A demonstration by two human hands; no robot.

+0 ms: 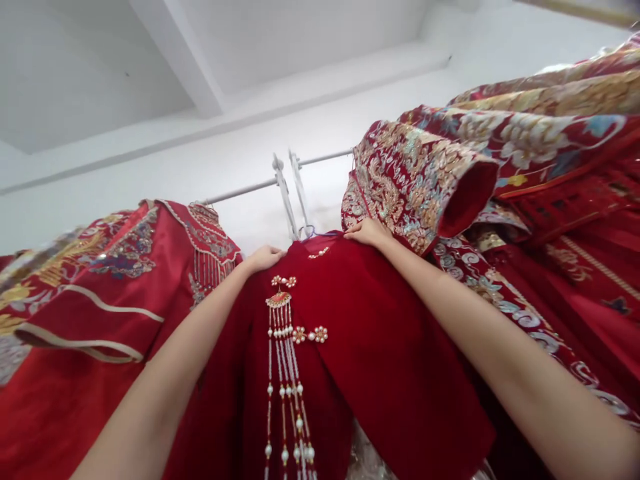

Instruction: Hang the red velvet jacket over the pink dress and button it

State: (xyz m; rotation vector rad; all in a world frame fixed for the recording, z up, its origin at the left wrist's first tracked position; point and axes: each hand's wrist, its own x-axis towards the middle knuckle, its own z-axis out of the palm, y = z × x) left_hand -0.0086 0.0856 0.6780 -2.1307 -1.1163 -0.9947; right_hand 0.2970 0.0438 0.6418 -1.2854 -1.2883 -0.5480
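The red jacket (380, 333) is in the middle, held up in front of the person, its front turned toward the person and its top edge close before the rack posts (286, 200). The left hand (265, 258) is bent over the jacket's left-side shoulder and appears to be closed on the cloth, although its fingertips are partly hidden. The right hand (369, 232) is on the other shoulder, near the collar, and the thumb and fingers seem clamped on the cloth there. Between both hands, a purple hanger (313, 231) shows above the jacket's collar; whether its hook rests on something, one cannot tell. On the jacket's front, a bead tassel (283, 390) hangs down, with a flower clasp (311, 335) just beside it. To the left of the jacket hangs a red fringed garment (170, 267), and to the right an embroidered garment (400, 180), close to the right hand. By judgement, the step in hand is the handling of the jacket by its shoulders, around the hanger. The next move probably calls for an even grip on both sides, so that the collar stays level, and for care that the tassel does not catch on the neighbouring garments.
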